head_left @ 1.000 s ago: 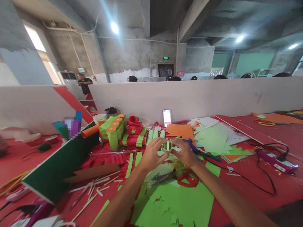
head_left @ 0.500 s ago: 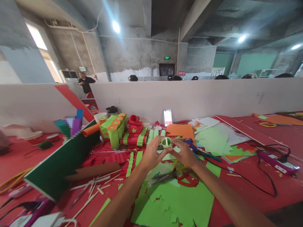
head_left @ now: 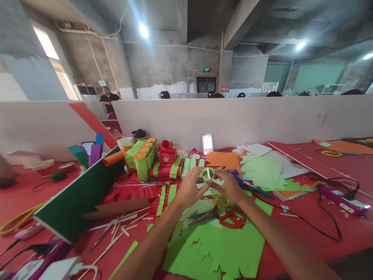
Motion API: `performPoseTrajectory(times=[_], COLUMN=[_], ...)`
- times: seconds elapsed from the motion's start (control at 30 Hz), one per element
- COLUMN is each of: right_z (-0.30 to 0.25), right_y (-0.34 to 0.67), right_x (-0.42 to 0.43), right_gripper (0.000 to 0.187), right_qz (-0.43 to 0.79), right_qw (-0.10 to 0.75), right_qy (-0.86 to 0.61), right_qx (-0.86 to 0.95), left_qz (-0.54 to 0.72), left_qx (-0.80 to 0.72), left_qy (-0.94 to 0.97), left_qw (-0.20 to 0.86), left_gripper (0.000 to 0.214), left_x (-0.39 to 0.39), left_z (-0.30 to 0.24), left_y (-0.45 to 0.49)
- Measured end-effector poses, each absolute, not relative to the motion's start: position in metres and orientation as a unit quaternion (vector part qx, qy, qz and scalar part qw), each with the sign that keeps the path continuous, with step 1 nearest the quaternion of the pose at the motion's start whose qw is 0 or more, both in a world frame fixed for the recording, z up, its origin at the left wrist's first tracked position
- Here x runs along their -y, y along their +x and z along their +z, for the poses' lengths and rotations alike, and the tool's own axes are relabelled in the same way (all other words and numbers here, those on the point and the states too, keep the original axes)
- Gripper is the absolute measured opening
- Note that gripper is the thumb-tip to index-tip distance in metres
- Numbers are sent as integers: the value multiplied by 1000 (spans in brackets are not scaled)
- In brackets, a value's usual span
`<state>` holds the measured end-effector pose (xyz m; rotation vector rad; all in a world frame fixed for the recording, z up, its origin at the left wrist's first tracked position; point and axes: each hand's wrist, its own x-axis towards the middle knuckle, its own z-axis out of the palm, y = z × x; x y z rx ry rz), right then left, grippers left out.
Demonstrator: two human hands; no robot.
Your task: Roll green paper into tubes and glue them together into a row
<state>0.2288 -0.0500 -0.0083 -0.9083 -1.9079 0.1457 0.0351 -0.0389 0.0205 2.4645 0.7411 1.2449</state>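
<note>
Between my two hands is a small green paper tube, its round open end facing me and a pale strip showing across the opening. My left hand grips it from the left, fingers curled around its side. From the right my right hand holds the same tube with thumb and fingers. Just below my hands lie scissors with red handles, their blades over a green paper sheet that has star-shaped cutouts. A blue glue gun is partly hidden behind my right hand.
At the back left stand green paper columns with orange star tops and red rolls with green bands. A dark green board leans at left beside thin wooden sticks. A phone rests against the white partition.
Both hands and the tube have shifted very slightly to the right in view, and the tube's opening faces me a little more. The grip looks the same.
</note>
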Motion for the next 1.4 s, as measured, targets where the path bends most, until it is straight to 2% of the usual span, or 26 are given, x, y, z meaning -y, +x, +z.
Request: performPoseTrajectory(times=[0.5,0.67,0.8,1.4], right_z=[-7,-7,-8,-2], right_y=[229,227,229,226], right_x=[51,52,51,55], right_gripper=[25,31,27,22], right_qz=[91,73,54,48], right_qw=[483,488,488,484], right_qy=[-385,-372,-357,-336], right_qx=[781,786,794,807], left_qz=[436,429,425,452], left_qx=[-254,-231,-203,-211], left_qy=[852,860,869,863], left_qw=[141,151,153,78], left_gripper=[21,23,24,22], left_x=[39,40,41,40], left_z=[18,21,23,18], left_y=[35,34,34,36])
